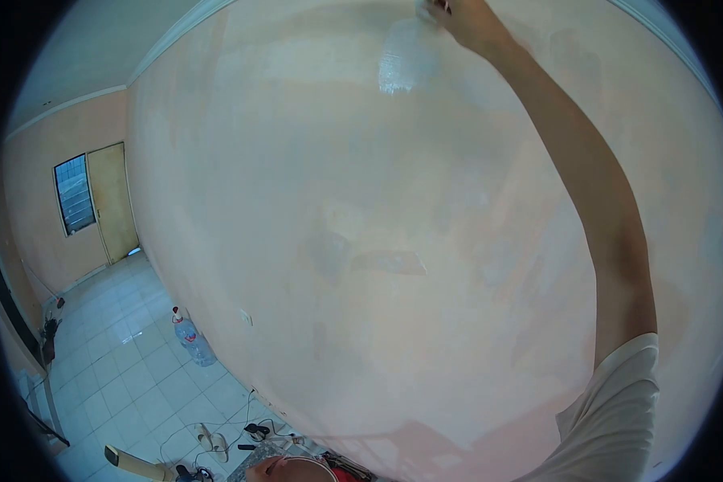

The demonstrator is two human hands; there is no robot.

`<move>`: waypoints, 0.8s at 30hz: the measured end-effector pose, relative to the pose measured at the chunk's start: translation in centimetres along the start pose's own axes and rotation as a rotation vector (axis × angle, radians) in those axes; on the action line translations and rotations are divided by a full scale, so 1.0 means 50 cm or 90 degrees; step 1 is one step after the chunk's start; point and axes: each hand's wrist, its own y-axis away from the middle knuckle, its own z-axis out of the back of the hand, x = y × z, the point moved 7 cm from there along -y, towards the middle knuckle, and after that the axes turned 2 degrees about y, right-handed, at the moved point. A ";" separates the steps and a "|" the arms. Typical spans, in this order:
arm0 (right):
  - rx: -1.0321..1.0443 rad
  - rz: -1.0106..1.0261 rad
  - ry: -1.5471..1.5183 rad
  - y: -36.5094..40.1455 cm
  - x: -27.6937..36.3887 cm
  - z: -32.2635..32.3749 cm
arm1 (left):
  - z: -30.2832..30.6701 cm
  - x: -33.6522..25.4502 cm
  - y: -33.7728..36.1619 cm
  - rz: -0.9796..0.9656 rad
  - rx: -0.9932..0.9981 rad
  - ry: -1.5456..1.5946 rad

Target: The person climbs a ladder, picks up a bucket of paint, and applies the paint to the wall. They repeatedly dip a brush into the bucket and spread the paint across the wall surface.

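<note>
My right hand (461, 19) is raised high against the wall (297, 161), at the top edge of the view. Its fingers are closed around something pale, mostly cut off by the frame, so I cannot make out its kind. Just below and left of the hand is a wet, shiny whitish patch (402, 60) with a streaky lower edge. The wall around it is pinkish and beige, with uneven paler and greyish patches. My left hand does not show.
A large clear plastic bottle (193, 339) stands on the tiled floor (149, 386) by the wall. Below are slippers (212, 440), cables, a reddish round container (297, 471) and a beige bar (132, 464). A door (112, 201) and a window (74, 195) are at far left.
</note>
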 end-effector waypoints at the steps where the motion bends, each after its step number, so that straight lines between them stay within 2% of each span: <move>1: -0.111 0.081 0.013 -0.007 0.029 0.034 | -0.003 0.014 -0.002 -0.016 -0.010 0.005; 2: -0.105 0.076 0.013 -0.004 0.026 0.034 | -0.004 0.028 -0.005 -0.030 -0.020 0.009; 4: 0.027 0.146 0.170 0.015 0.042 0.002 | -0.012 0.059 -0.009 -0.046 -0.016 -0.013; 5: 0.065 -0.047 -0.190 0.044 -0.009 -0.047 | -0.015 0.060 -0.009 -0.067 -0.018 -0.031; 6: 0.070 -0.050 -0.187 0.068 -0.029 -0.052 | -0.014 0.062 -0.006 -0.066 -0.012 -0.030; 8: 0.258 0.171 0.140 0.161 0.068 -0.070 | -0.009 0.042 -0.007 -0.061 -0.011 -0.023; 9: 0.263 0.174 0.143 0.162 0.080 -0.060 | -0.007 0.032 -0.008 -0.060 -0.008 -0.018; 11: 0.367 0.006 0.043 0.159 0.069 -0.052 | 0.000 0.014 -0.001 -0.061 -0.030 -0.040; 12: 0.372 0.003 0.042 0.143 0.063 -0.040 | 0.004 0.001 0.001 -0.058 -0.025 -0.040; 14: 0.365 -0.192 0.002 0.104 -0.002 -0.012 | 0.000 -0.008 -0.001 -0.002 -0.007 -0.017; 16: 0.322 -0.190 -0.021 0.098 -0.017 0.005 | -0.012 0.013 -0.003 -0.011 -0.012 -0.005; 18: 0.197 -0.027 0.171 0.064 0.002 0.039 | -0.011 0.027 -0.010 -0.025 -0.019 0.008; 19: 0.117 -0.070 0.058 0.065 0.015 0.063 | -0.013 0.029 -0.011 -0.025 -0.019 0.037; 23: 0.089 -0.013 -0.005 0.063 0.008 0.067 | -0.010 0.021 -0.010 -0.029 -0.005 0.042; 24: 0.126 0.125 0.091 0.084 0.013 0.038 | -0.020 0.033 -0.015 -0.030 -0.003 0.041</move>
